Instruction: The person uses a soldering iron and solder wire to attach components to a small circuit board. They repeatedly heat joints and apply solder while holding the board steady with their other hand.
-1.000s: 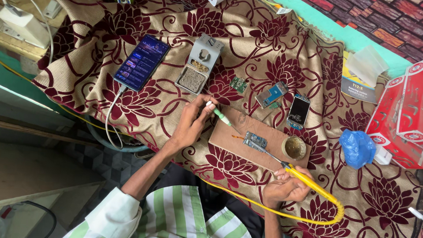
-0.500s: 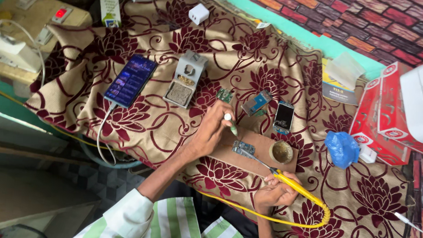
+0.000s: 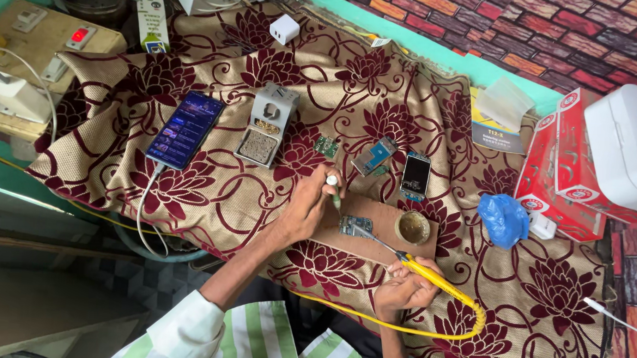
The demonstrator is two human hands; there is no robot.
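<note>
I pinch the green tool (image 3: 334, 194) in my left hand (image 3: 304, 212) and grip the iron (image 3: 428, 273) in my right hand (image 3: 403, 291), both tips on the board (image 3: 356, 225) mid-block (image 3: 380, 234); best keep the board pinned, touch briefly.

Table under a tan cloth w/ maroon flowers (image 3: 212, 196). On it: smartphone (image 3: 185, 129), screen lit, cable attached; grey solder stand (image 3: 267, 124); white charger cube (image 3: 284, 29); small green board (image 3: 326, 147); two phone parts (image 3: 395, 164); wooden block (image 3: 380, 230); blue bag (image 3: 503, 219); red boxes (image 3: 559, 166) at the right edge.
</note>
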